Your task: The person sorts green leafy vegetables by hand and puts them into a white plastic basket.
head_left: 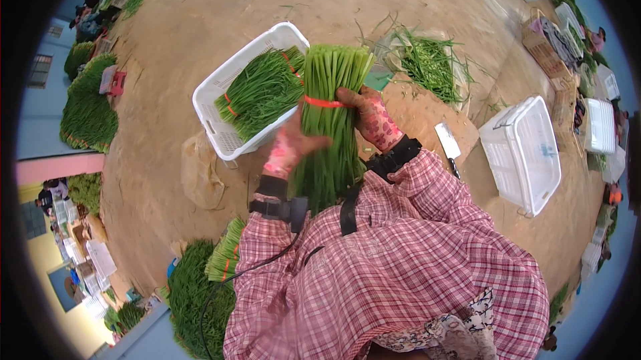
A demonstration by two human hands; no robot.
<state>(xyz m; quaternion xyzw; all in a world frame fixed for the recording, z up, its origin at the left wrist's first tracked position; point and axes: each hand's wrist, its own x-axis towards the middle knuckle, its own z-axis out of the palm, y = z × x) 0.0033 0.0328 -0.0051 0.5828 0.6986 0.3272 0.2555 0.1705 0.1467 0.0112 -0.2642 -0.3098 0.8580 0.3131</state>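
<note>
I hold a thick bundle of green chives [330,73] upright in front of me, its pale cut ends at the top and its leaves hanging down. An orange band circles it below those ends. My right hand [375,120], in a pink patterned fingerless glove, grips the bundle's right side, with thumb and fingers at the band. Lower on the left side, my left hand [292,148] clasps the leaves, its thumb across the front; it is slightly blurred and its other fingers are partly hidden. Behind the bundle, a white crate [212,108] holds more banded chives [257,90].
Loose chives [431,60] lie beyond a brown board [417,110], with a cleaver [447,143] at its right. A white crate [534,160] stands farther right. More chives [193,293] are heaped by my left side, and a crumpled yellowish bag [200,173] lies near the filled crate.
</note>
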